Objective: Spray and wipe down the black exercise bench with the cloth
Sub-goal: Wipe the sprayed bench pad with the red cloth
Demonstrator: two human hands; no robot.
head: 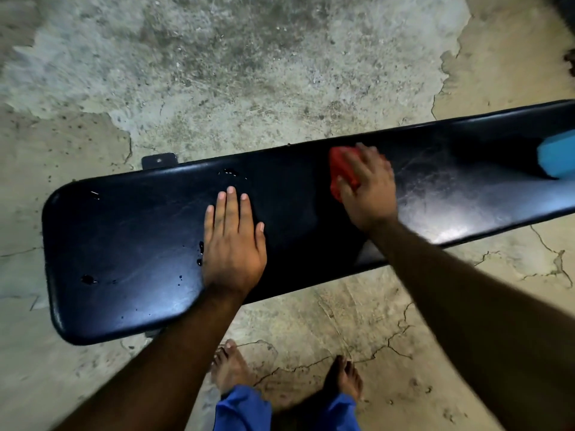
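Observation:
The black exercise bench (130,244) runs across the head view from lower left to upper right, with water drops on its left half and smeared streaks on its right half. My left hand (233,241) lies flat on the pad near its middle, fingers together, holding nothing. My right hand (367,188) presses a red cloth (340,172) onto the pad further right; the hand is blurred. A blue object (557,154), cut off by the right edge, rests on the bench; I cannot tell what it is.
Cracked, stained concrete floor (249,73) surrounds the bench. A metal bracket (158,160) sticks out behind the bench's far edge. My bare feet (230,365) and blue trouser legs stand just in front of the bench.

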